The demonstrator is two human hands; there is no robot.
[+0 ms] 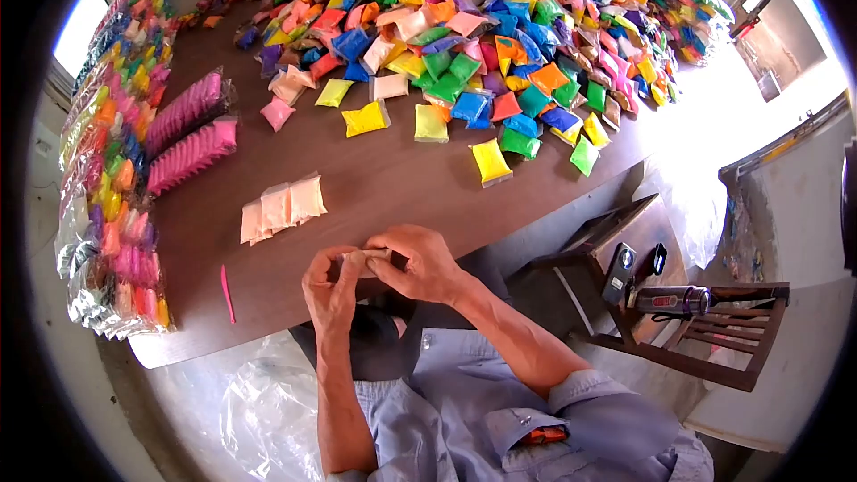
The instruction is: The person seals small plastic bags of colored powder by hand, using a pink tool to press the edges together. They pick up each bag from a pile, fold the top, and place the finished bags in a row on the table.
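Observation:
Over the near edge of the table, my left hand [332, 281] and my right hand [418, 263] meet with fingertips pinched together. Something small and pale shows between them, mostly hidden by the fingers, and its kind cannot be made out. Just beyond my left hand lies a short overlapping row of peach packets [284, 208] in clear plastic. A thin pink plastic stick [227, 293] rests on the table to the left of my left hand.
A large heap of colored packets [464, 80] covers the far side of the brown table [402, 187]. Two bundles of pink packets [194, 156] lie at left, beside tall stacks of bagged packets [112, 187]. A wooden chair [625, 330] at right holds a phone [619, 272] and a flask [674, 300].

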